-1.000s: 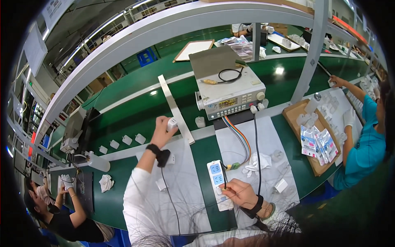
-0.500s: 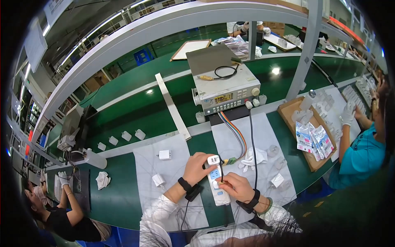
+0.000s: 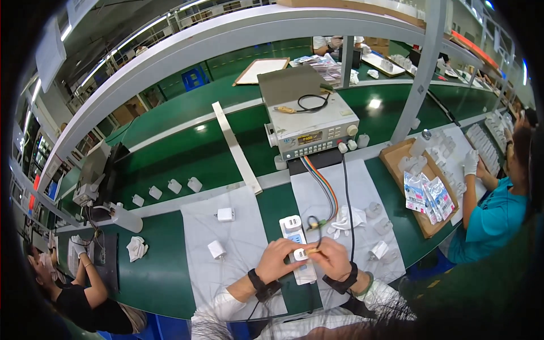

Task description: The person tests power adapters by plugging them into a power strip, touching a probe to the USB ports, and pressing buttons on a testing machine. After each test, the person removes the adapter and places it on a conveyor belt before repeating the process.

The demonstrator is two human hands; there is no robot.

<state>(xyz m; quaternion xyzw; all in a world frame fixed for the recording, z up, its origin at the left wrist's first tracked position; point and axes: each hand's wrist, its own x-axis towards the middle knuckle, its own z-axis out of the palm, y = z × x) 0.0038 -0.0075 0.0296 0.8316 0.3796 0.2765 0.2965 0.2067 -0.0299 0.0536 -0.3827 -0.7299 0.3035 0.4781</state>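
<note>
In the middle of the bench a white power strip with blue sockets lies lengthwise. A white two-port charger sits at its far end. Over the strip's middle, my left hand has thumb and fingers closed around another white USB charger. My right hand pinches a small brass-coloured cable plug against that charger's face. I cannot tell whether the plug is fully in. Its dark cable loops up beside a green connector. Both wrists wear black bands.
A bench tester with a lit display stands behind, trailing rainbow ribbon wires. White chargers lie on the left paper sheet. A crumpled white glove lies right of the strip. A cardboard tray holds packets; co-workers sit at both sides.
My left hand has come down from the far charger to the nearer one. My right hand keeps the plug at the nearer charger. The tester's display reading has changed.
</note>
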